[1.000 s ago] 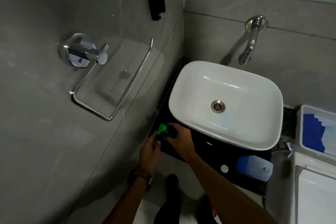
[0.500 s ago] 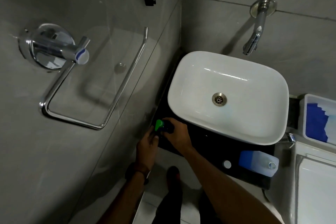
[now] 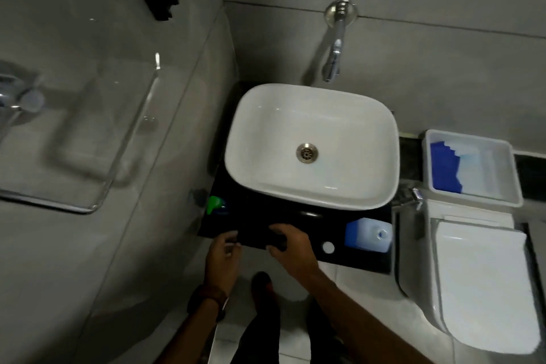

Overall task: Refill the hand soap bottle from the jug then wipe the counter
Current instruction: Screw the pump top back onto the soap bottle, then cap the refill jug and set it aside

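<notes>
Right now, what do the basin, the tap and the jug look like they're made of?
Basin: glossy white ceramic, probably, given its smooth glare.
Tap: polished metal, chrome-like, with mirror highlights.
Jug: translucent plastic, seemingly; blue liquid shows through its cloudy wall.

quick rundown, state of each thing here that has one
soap bottle: upright on the counter, green pump on, untouched
jug: lying on its side, uncapped
white cap: off, loose on counter
tap: no water running
basin: empty
toilet lid: closed
left hand: fingers curled, at counter edge
right hand: grips something dark
</notes>
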